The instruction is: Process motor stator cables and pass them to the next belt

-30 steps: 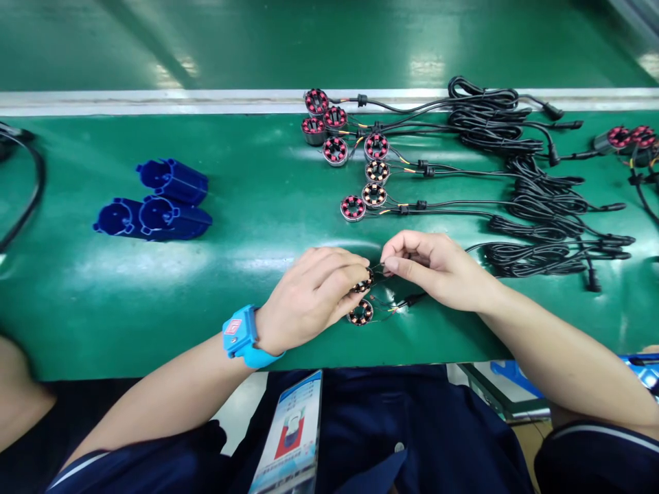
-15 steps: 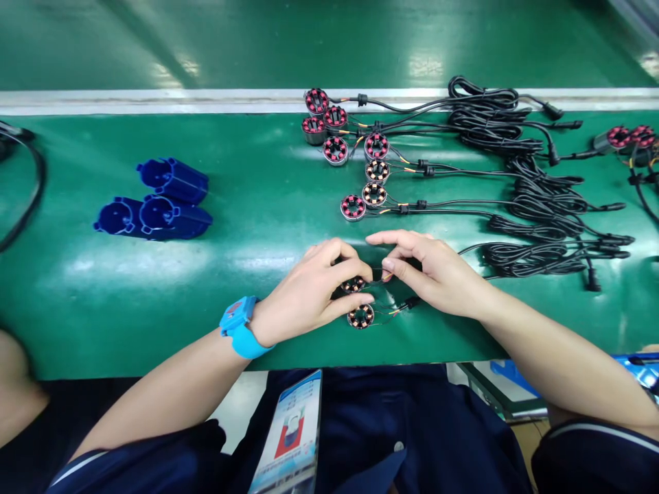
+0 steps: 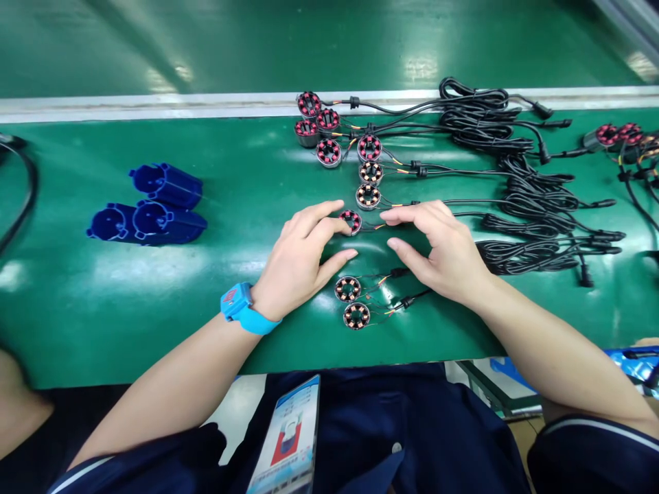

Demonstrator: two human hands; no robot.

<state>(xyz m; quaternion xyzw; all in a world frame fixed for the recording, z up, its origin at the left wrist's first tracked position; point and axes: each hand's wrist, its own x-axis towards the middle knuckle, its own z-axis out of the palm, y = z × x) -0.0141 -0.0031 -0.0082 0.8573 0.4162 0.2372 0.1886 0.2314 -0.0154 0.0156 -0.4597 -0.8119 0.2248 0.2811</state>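
Note:
My left hand (image 3: 306,257) is open over the bench, its fingers spread, a fingertip at the edge of a ring-shaped motor stator with red coils (image 3: 351,221). Whether it presses on the ring I cannot tell. Opposite it, my right hand (image 3: 437,250) hovers with thumb and index finger apart, over that stator's thin coloured wires (image 3: 375,227) and black cable. Nearer to me lie two stators with copper coils, an upper one (image 3: 348,289) and a lower one (image 3: 357,316), their wires running right to black cables, partly hidden by my right hand.
Several more stators (image 3: 369,173) stand beyond my hands, joined to coiled black cables (image 3: 519,254) on the right. Three blue plastic housings (image 3: 169,223) lie at the left. Further stators (image 3: 607,135) are at the far right. Another person's arm (image 3: 20,405) shows at the left edge.
Both hands have moved away from me, off the upper copper-coil stator and its wires, to the red-coil stator. My right fingers have let go of the wires. The red-coil stator has shifted slightly nearer.

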